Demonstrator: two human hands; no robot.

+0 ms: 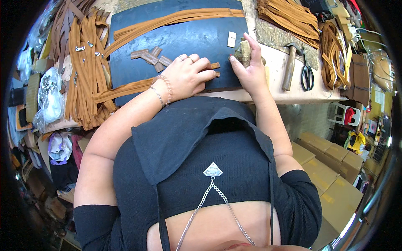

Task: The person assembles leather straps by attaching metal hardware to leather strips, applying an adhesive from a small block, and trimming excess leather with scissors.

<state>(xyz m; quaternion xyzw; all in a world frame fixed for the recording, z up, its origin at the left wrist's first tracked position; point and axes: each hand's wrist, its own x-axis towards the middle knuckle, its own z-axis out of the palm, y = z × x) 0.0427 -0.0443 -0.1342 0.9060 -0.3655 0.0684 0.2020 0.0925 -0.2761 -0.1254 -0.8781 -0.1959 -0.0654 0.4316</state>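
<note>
My left hand (186, 77) rests on the dark board (167, 39), fingers curled and pressed down over a zipper. Two ends of its brown tape (215, 65) poke out beyond the fingertips. Small brown leather pieces (151, 57) lie loosely crossed just beyond that wrist. At the board's right edge my right hand (251, 71) is open, with thumb and forefinger spread apart. Between them and just beyond stands a stained, yellowish-brown lump or pot (244, 52); whether the hand touches it cannot be seen. Near it lies a small pale rectangular piece (231, 39).
Long brown zipper tapes (176, 17) cross the board, and a thick pile of them (81, 71) hangs at the left. A hammer (289, 67) and black-handled scissors (307, 75) lie right. More zipper bundles (289, 21) sit behind. Cardboard boxes (326, 167) stand below the table.
</note>
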